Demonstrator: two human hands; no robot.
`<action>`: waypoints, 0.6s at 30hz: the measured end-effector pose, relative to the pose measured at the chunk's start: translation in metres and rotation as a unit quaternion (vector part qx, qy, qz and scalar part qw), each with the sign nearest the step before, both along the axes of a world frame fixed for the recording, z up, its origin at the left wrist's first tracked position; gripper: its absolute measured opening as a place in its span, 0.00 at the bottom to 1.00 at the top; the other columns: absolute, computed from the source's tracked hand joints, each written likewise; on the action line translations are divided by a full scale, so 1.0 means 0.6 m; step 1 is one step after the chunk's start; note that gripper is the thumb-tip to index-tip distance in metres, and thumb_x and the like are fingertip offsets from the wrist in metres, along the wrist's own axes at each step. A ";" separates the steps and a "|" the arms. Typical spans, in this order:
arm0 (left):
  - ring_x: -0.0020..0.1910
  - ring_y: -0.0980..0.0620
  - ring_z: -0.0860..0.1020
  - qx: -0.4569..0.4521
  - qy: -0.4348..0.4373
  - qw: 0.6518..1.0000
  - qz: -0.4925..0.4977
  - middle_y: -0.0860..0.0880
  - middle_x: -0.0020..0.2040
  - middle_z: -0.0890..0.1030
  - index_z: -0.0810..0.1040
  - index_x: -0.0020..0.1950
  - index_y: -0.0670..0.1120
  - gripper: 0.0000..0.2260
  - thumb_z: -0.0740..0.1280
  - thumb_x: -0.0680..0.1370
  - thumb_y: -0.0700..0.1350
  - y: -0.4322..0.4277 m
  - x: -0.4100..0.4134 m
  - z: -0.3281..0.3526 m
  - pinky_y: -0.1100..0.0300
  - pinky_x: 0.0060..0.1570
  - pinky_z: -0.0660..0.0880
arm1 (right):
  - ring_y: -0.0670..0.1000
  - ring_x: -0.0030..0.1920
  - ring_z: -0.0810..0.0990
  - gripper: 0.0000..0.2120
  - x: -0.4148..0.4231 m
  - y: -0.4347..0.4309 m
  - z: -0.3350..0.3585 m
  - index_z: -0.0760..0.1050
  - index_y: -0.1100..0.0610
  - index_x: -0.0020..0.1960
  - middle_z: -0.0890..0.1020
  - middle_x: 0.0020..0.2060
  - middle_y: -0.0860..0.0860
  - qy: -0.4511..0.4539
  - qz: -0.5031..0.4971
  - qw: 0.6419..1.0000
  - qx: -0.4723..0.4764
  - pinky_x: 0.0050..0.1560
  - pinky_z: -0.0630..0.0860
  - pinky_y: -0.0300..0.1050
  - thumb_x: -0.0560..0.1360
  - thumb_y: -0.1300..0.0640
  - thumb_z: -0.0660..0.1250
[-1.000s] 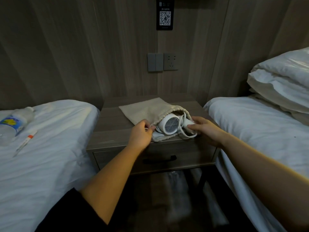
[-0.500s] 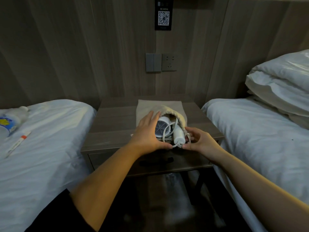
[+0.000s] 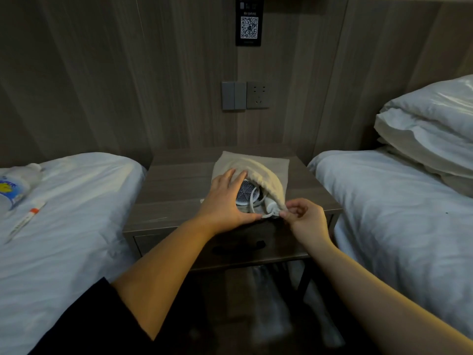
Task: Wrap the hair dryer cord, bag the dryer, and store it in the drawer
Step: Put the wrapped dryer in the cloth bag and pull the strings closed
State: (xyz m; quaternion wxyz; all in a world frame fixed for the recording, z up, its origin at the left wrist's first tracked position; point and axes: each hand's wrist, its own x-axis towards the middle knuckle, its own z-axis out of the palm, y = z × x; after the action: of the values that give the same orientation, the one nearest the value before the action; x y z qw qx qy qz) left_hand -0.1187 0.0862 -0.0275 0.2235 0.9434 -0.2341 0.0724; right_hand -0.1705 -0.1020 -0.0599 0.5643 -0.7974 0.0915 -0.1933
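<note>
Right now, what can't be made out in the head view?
Head view:
- Dryer: only the grille shows; the bag and the left hand cover the rest.
- Drawer: shut, inside hidden.
- Bottle: cut by the left edge.
- QR sign: print too small to read.

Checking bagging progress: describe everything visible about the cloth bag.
The cloth bag is beige soft fabric, lying on the nightstand with its mouth toward the person. Its gathered rim arches over the white hair dryer, partly inside. The left hand lies flat on its left side; the right hand pinches its right rim.
</note>
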 end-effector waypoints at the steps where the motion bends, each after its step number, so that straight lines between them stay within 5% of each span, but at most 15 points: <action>1: 0.76 0.49 0.46 0.004 -0.001 1.000 -0.005 0.52 0.78 0.46 0.47 0.77 0.54 0.48 0.71 0.66 0.64 0.001 0.000 0.000 0.51 0.73 0.52 | 0.49 0.32 0.76 0.11 -0.001 0.004 0.001 0.74 0.51 0.36 0.77 0.29 0.50 -0.004 -0.015 1.000 -0.004 0.38 0.74 0.42 0.69 0.64 0.72; 5: 0.76 0.49 0.51 -0.031 0.009 0.999 -0.017 0.51 0.78 0.51 0.49 0.77 0.54 0.45 0.74 0.68 0.56 0.023 0.004 0.005 0.54 0.72 0.54 | 0.49 0.38 0.77 0.08 -0.008 -0.001 0.011 0.75 0.53 0.45 0.78 0.37 0.50 0.011 0.010 0.996 -0.085 0.43 0.72 0.43 0.69 0.59 0.73; 9: 0.72 0.47 0.62 -0.084 0.043 0.995 0.032 0.46 0.74 0.63 0.57 0.76 0.47 0.37 0.72 0.72 0.51 0.066 0.015 -0.004 0.55 0.69 0.60 | 0.50 0.62 0.70 0.35 -0.012 -0.005 0.047 0.64 0.54 0.69 0.69 0.61 0.51 0.007 0.098 0.965 -0.242 0.64 0.68 0.45 0.67 0.51 0.75; 13: 0.59 0.47 0.76 -0.136 0.057 0.982 0.121 0.45 0.62 0.79 0.75 0.66 0.46 0.21 0.70 0.73 0.48 0.089 0.022 -0.030 0.59 0.56 0.70 | 0.56 0.69 0.62 0.39 0.021 0.030 0.083 0.61 0.56 0.72 0.66 0.67 0.55 -0.005 0.112 0.935 -0.338 0.68 0.61 0.48 0.67 0.45 0.73; 18: 0.41 0.48 0.79 -0.255 0.046 0.954 0.152 0.45 0.39 0.82 0.83 0.45 0.43 0.09 0.68 0.75 0.47 0.076 0.032 -0.040 0.61 0.38 0.66 | 0.58 0.66 0.66 0.36 0.089 0.084 0.090 0.64 0.56 0.69 0.69 0.64 0.56 0.029 0.062 0.908 -0.412 0.64 0.69 0.54 0.67 0.42 0.72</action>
State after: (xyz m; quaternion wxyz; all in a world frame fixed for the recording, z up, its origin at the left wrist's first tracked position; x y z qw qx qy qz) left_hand -0.0996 0.1318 -0.0515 0.4531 0.8819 -0.0512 0.1193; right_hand -0.1171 -0.0519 -0.0060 0.1933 -0.9684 -0.0300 -0.1548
